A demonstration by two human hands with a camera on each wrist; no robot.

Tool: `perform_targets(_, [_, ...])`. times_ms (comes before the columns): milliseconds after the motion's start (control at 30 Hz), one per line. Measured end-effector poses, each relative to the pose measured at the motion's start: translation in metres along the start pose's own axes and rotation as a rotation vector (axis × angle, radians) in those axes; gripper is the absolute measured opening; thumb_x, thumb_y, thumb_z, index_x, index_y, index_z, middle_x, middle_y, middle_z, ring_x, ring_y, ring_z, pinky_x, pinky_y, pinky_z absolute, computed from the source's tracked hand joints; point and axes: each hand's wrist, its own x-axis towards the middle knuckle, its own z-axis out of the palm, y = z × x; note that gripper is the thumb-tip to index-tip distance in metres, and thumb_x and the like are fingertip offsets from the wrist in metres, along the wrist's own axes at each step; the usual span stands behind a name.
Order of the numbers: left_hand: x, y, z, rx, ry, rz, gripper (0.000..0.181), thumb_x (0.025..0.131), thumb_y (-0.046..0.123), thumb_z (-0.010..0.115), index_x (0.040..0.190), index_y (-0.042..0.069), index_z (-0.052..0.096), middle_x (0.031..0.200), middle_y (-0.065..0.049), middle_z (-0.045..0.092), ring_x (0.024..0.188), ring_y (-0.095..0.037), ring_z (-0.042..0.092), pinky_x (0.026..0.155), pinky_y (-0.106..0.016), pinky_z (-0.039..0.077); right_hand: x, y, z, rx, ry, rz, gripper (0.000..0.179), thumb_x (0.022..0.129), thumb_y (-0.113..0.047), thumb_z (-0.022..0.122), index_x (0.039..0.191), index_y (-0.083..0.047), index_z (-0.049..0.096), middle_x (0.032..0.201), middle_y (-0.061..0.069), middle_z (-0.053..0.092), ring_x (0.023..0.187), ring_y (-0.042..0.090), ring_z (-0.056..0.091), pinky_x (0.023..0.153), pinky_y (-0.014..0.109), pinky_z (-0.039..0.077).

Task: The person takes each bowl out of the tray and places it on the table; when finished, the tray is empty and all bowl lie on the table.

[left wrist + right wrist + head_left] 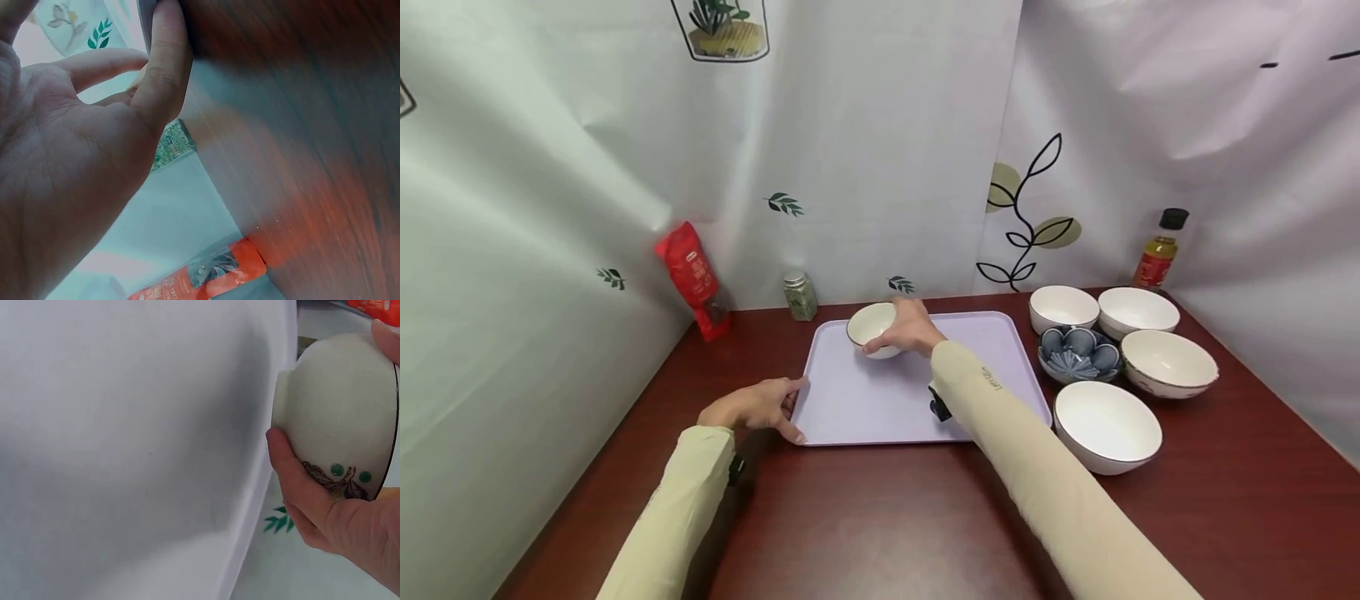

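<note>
My right hand (pixel 910 329) grips a small white bowl (pixel 350 394) with a dark rim, thumb on one side and fingers on the other. Brown and green painting decorates its outer wall. In the head view the bowl overlaps the far left part of a pale lilac tray (pixel 865 408); the right wrist view shows its foot close by the tray's raised rim. At the tray's near left corner, my left hand (pixel 756 406) holds the edge, its thumb by the corner and a forefinger farther up the side. The other left fingers curl between them, partly hidden.
Right of the tray stand several white bowls (pixel 1107 425) around a blue patterned bowl (pixel 1078 354). An oil bottle (pixel 1156 250) is behind them. At the back left are a glass spice jar (pixel 801 296) and a red packet (pixel 694 279). Printed curtains (pixel 880 150) border the dark wooden table (pixel 865 517).
</note>
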Motion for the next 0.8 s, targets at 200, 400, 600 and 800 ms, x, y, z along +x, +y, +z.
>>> perform_targets(200, [-0.001,-0.001,0.0,0.016,-0.005,0.023,0.105,0.072,0.024,0.091,0.153,-0.006,0.032,0.113,-0.014,0.059,0.103,-0.022,0.058,0.097,-0.042,0.05,-0.013,-0.009,-0.017,0.069,-0.044,-0.007,0.108,0.059,-0.027,0.096,0.15,-0.005,0.042,0.141,0.019,0.048,0.13,0.033,0.048,0.086,0.044,0.06])
perform_targets(400, [0.002,-0.003,-0.001,0.006,-0.01,0.041,0.106,0.072,0.024,0.091,0.153,-0.007,0.031,0.113,-0.014,0.058,0.102,-0.021,0.057,0.097,-0.042,0.05,-0.024,-0.023,-0.042,0.078,-0.111,0.0,0.11,0.059,-0.021,0.096,0.151,-0.003,0.039,0.139,0.017,0.051,0.123,0.031,0.054,0.07,0.04,0.062])
perform_targets(600, [-0.002,-0.004,-0.001,-0.019,-0.006,0.048,0.106,0.072,0.022,0.091,0.153,-0.007,0.03,0.115,-0.016,0.058,0.104,-0.023,0.057,0.097,-0.043,0.05,-0.036,-0.025,-0.063,0.027,-0.163,-0.05,0.112,0.058,-0.022,0.096,0.152,-0.004,0.038,0.141,0.014,0.052,0.123,0.028,0.053,0.077,0.036,0.06])
perform_targets(800, [-0.004,-0.004,0.001,-0.028,-0.001,0.03,0.107,0.072,0.026,0.091,0.155,-0.003,0.03,0.119,-0.016,0.058,0.107,-0.024,0.057,0.099,-0.045,0.051,-0.059,-0.028,-0.096,-0.054,-0.177,-0.122,0.114,0.058,-0.023,0.095,0.154,-0.005,0.036,0.142,0.014,0.052,0.123,0.029,0.054,0.101,0.041,0.049])
